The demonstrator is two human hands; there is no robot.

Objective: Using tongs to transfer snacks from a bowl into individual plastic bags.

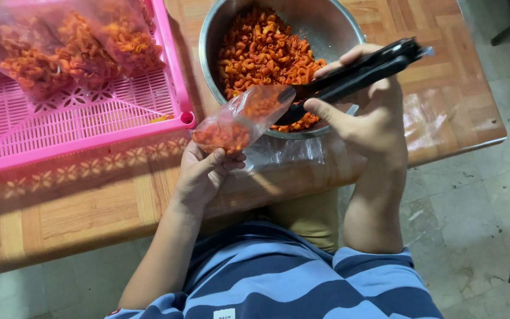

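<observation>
Meanwhile I saw the left hand point(205, 171) clamped on a small bag point(240, 118) just before the bowl point(332, 23), while the right hand point(364, 112), fingers curled, squeezed black tongs point(355, 74) over the bowl's near rim.

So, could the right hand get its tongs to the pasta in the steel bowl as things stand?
Probably yes. The right hand holds the black tongs over the steel bowl, tips at the small bag held by the left hand. The pasta lies uncovered just beyond.
</observation>
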